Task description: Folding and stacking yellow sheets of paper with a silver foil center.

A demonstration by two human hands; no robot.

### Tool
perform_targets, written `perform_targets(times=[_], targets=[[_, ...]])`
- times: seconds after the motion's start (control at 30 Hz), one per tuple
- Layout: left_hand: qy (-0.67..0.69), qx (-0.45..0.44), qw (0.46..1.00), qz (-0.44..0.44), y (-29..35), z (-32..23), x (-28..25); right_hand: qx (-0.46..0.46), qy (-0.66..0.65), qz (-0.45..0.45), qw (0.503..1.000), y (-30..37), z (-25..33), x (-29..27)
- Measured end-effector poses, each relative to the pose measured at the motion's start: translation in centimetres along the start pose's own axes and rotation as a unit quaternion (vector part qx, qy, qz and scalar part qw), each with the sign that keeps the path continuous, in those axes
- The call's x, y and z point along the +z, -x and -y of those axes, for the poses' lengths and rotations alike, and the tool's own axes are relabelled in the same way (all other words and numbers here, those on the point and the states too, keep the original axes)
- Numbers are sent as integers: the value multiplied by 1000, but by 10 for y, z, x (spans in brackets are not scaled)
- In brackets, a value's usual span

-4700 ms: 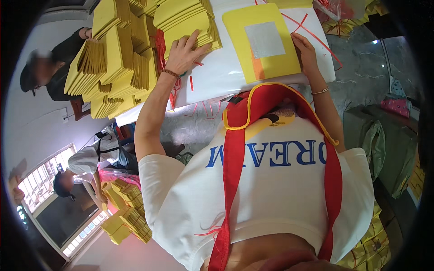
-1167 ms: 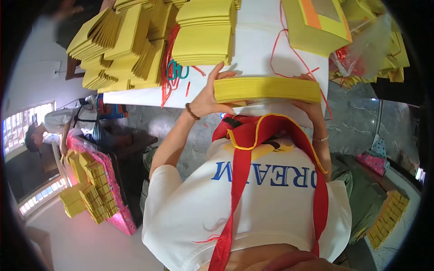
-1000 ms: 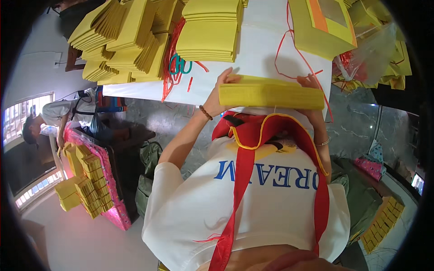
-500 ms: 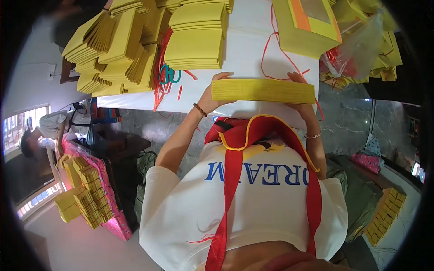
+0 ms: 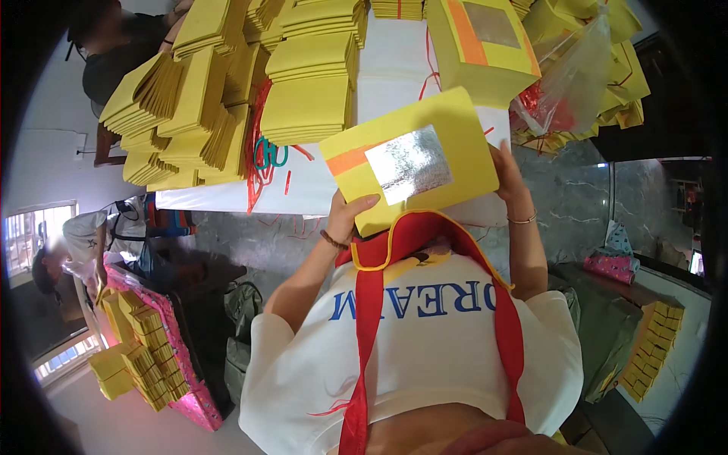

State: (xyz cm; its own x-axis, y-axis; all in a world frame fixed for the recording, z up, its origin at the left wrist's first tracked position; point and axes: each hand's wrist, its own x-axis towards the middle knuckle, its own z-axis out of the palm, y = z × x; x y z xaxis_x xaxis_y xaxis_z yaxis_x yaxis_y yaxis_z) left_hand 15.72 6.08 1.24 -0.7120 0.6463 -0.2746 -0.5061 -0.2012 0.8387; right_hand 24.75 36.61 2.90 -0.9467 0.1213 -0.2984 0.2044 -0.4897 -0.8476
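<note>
Between my two hands is a stack of yellow joss paper (image 5: 470,144), tilted, with an orange stripe and a shiny silver foil square on its upper face. My left hand (image 5: 349,214) grips its lower left corner, thumb on top and the other fingers hidden beneath. At the right edge, my right hand (image 5: 508,176) holds the stack with its fingers partly behind it. The stack is above the near edge of the white table (image 5: 220,200), in front of my red apron (image 5: 369,303).
Folded yellow paper bundles (image 5: 303,110) cover the table's left side, beside green-handled scissors (image 5: 269,154) and red ties (image 5: 256,178). A tall foil-faced stack (image 5: 485,76) stands at far right, near a clear plastic bag (image 5: 569,91). Other people (image 5: 125,64) sit on the left.
The stack has turned from its edge to show its foil-marked face, tilting up to the right. My left hand has moved lower, its thumb now on top. My view has shifted slightly.
</note>
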Motion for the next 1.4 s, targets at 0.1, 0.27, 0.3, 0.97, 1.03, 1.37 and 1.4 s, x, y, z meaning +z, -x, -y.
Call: perform_targets(times=[0.1,0.27,0.3,0.97,1.03,1.37,1.4], targets=[[136,20,990,-35,3,-4,42,-79,-257,191,944,8,-22,-13],[131,85,984,-82,-5,16,78,-190,-249,98,945,6,-42,69],[102,100,985,-96,-8,19,83,-169,-185,-20,968,2,-37,79],[27,-111,993,-16,-38,12,13,28,16,-67,997,-39,-38,41],[-36,-49,995,-81,-40,20,11,-14,-2,-60,998,-45,-47,42],[5,-83,995,-54,-61,15,4,-121,189,-213,951,-48,-59,-7],[-11,-64,996,-55,-64,18,-1,-119,188,-215,951,-50,-61,-19]])
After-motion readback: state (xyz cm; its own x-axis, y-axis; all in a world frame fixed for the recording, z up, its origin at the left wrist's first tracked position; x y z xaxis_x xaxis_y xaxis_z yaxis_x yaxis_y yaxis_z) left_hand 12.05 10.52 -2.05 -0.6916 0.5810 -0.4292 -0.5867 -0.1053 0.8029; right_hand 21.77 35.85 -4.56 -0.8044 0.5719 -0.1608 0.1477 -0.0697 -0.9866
